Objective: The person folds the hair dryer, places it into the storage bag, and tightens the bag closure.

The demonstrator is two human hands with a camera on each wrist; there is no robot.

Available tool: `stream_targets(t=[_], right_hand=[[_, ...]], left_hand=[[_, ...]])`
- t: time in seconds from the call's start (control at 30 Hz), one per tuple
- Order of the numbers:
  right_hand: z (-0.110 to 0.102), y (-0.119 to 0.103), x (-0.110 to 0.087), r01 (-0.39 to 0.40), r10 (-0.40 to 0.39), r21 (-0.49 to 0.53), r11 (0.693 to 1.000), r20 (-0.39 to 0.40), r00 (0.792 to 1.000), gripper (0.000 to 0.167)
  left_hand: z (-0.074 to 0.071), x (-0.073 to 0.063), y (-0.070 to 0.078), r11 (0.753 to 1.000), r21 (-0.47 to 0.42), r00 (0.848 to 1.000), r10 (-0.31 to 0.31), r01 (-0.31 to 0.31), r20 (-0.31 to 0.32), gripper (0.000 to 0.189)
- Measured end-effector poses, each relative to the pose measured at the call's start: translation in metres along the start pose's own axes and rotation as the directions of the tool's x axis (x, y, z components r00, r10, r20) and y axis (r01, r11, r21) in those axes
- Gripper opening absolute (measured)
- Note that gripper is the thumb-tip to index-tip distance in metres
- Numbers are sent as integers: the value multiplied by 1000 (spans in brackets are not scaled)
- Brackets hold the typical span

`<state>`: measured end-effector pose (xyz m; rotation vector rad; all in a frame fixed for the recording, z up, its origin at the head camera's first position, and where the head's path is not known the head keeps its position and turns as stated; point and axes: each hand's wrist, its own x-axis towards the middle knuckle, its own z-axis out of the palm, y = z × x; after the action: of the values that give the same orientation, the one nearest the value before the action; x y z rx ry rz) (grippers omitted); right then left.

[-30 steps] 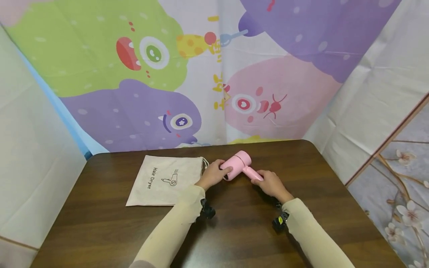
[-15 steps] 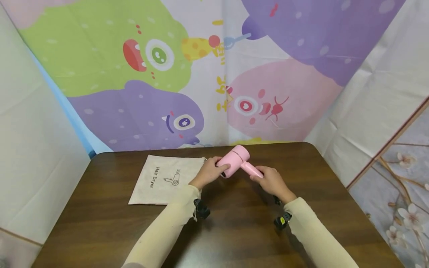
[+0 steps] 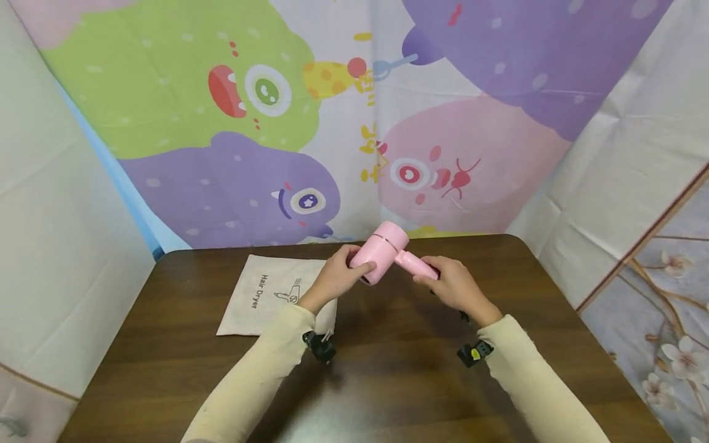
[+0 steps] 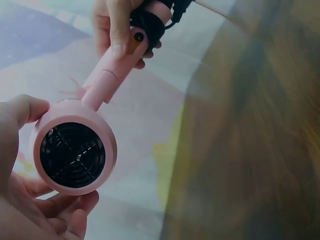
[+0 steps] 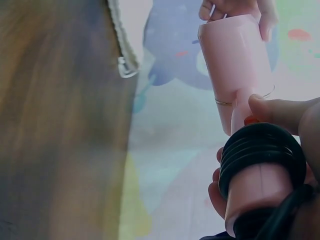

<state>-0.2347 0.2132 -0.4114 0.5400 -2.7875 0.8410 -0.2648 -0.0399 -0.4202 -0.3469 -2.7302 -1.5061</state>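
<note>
Above the far part of a dark wooden table [image 3: 399,369], right of a cloth bag [image 3: 266,298], a pink hair dryer [image 3: 379,252] is gripped at its barrel by the left hand [image 3: 335,277] and at its cord-wrapped handle [image 3: 416,265] by the right hand [image 3: 455,284], probably for steadiness.

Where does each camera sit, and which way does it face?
Head: on the head, facing forward and down at the hair dryer; both sleeves, left fingers and right fingers show.
Left wrist: on that wrist, facing the dryer's grille; both hands' fingers show.
Right wrist: on that wrist, facing the handle; both hands' fingers show.
Both wrist views share the dryer and backdrop.
</note>
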Motion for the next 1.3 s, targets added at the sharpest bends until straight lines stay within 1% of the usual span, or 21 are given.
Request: stream_targets(t=[0.07, 0.17, 0.33, 0.43, 0.53, 0.6, 0.77, 0.9, 1.0, 1.1, 1.23, 1.3], right_hand=[[-5, -4, 1, 16, -16, -4, 1000, -4, 1000, 41], [-8, -10, 1, 32, -32, -5, 999, -9, 999, 41], [-8, -14, -2, 49, -49, -17, 999, -18, 999, 42], [-5, -15, -3, 70, -71, -23, 997, -27, 997, 41], [-3, -15, -3, 94, -95, -32, 995, -33, 995, 40], [-2, -16, -3, 105, -107, -35, 994, -29, 994, 40], [-3, -20, -2, 139, -140, -47, 989, -18, 990, 40], [-4, -23, -1, 164, -164, -48, 985, -5, 986, 40], [-7, -24, 1, 164, -163, -24, 986, 35, 986, 40], [-11, -21, 3, 149, -151, 26, 988, 93, 984, 41], [-17, -16, 6, 82, -100, 95, 992, 209, 973, 44], [-19, -13, 6, 33, -70, 135, 990, 277, 958, 45]], left_hand=[[-5, -2, 4, 1000, -19, 1000, -2, 2, 1, 57], [-11, -5, 9, 1000, -26, 1000, 6, -6, 9, 57], [-14, -5, 8, 999, -31, 999, 20, -19, 25, 54], [-15, -4, 5, 997, -80, 999, 6, -2, 45, 52], [-16, -4, 2, 989, -143, 997, -23, 34, 77, 50], [-18, -4, 1, 984, -170, 995, -33, 49, 97, 49], [-24, -2, 3, 972, -221, 985, -41, 78, 165, 48], [-27, -3, 3, 953, -278, 977, -61, 118, 206, 46], [-27, -3, 3, 936, -322, 974, -76, 144, 214, 44], [-27, -3, 3, 923, -351, 974, -85, 157, 211, 43], [-24, -3, 0, 911, -372, 972, -101, 176, 212, 44], [-24, -4, -3, 912, -369, 973, -107, 178, 206, 45]])
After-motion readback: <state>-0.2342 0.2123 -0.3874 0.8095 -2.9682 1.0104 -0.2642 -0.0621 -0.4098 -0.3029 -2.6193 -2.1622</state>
